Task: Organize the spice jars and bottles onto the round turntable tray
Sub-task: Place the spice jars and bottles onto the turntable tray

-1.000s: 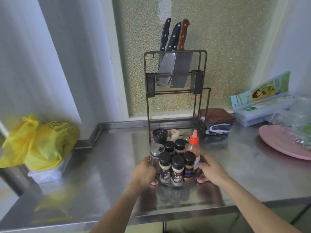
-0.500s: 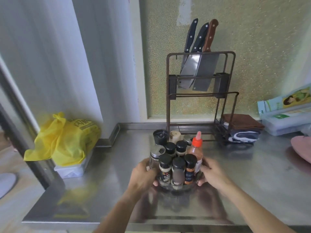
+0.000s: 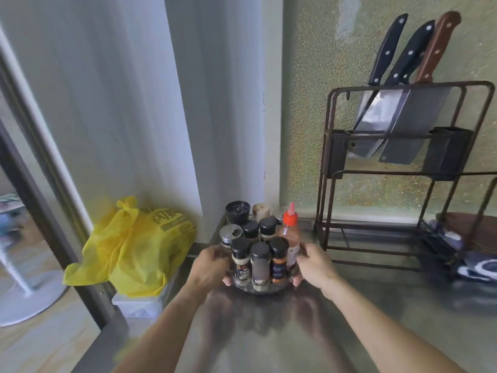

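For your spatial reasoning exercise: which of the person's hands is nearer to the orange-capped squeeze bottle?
Right. The right hand grips the turntable tray just beside the orange-capped squeeze bottle; the left hand grips the tray's opposite side, beyond the jars.

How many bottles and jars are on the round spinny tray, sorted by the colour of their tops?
Black tops: 6, such as the front middle jar and the grinder
Silver tops: 1, the shaker
Pale wooden tops: 1
Orange-red tops: 1, the squeeze bottle
Total: 9 that show clearly on the tray; another may hide behind the squeeze bottle.
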